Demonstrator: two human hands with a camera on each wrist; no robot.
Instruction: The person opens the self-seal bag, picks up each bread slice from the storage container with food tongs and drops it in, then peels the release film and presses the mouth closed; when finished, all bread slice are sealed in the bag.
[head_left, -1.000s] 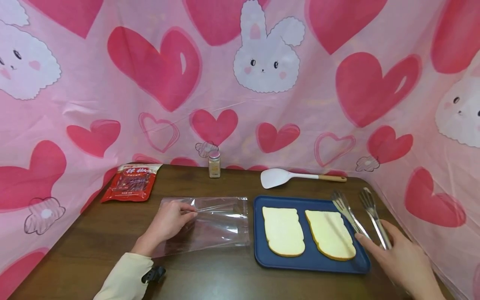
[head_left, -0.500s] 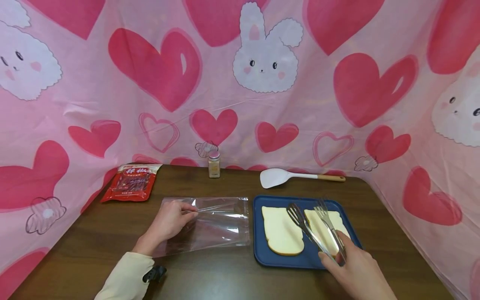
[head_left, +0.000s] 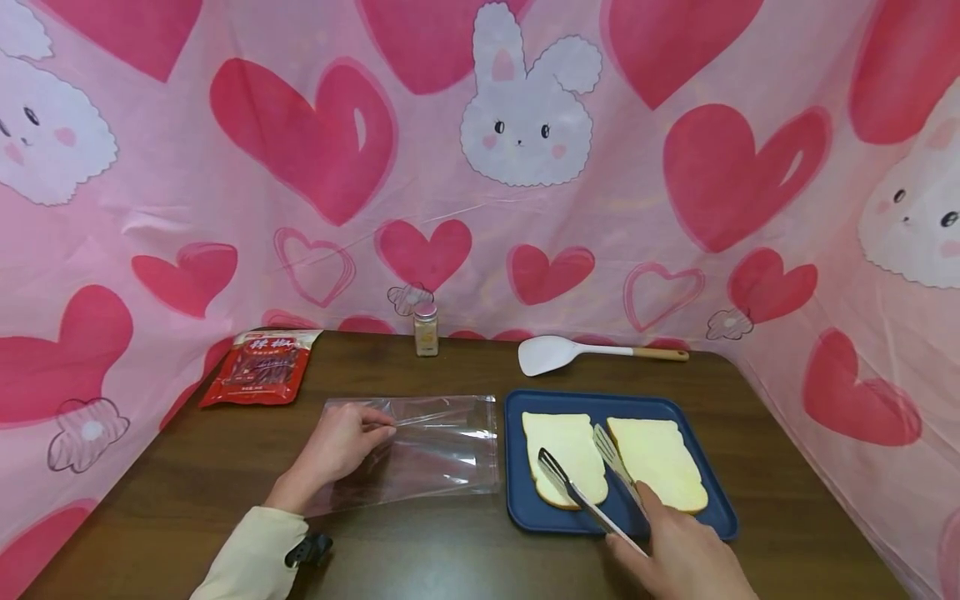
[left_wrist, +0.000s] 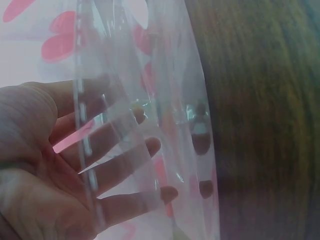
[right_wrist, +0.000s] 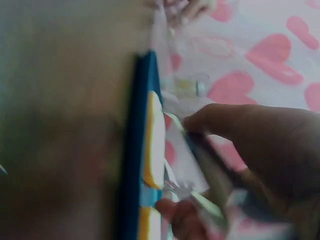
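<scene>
Head view: 辣椒 is read on the red packet (head_left: 258,368), finer print lost, the brown table (head_left: 420,550) backed by pink heart-patterned cloth (head_left: 442,100). Now spread tongs (head_left: 600,517) are gripped by the right hand (head_left: 678,550) over the left bread slice (head_left: 558,432) on the blue tray (head_left: 525,515), a clear bag (head_left: 442,458) pinched by the left hand (head_left: 341,446); by the right wrist view, the second slice (right_wrist: 151,225) is cut off.

On the desk (head_left: 420,550), the tray (head_left: 515,467) lies right of the bag (head_left: 450,446), holding a left slice (head_left: 564,442) and a right slice (head_left: 662,462) side by side. Tongs (head_left: 581,497), in the right hand (head_left: 678,546), extend from before the tray to above the left slice. The left hand (head_left: 345,442) is over the bag's left part. Behind the bag stands the jar (head_left: 426,333); left of the jar, the packet (head_left: 262,368). Behind the tray lies the spatula (head_left: 600,349).
</scene>
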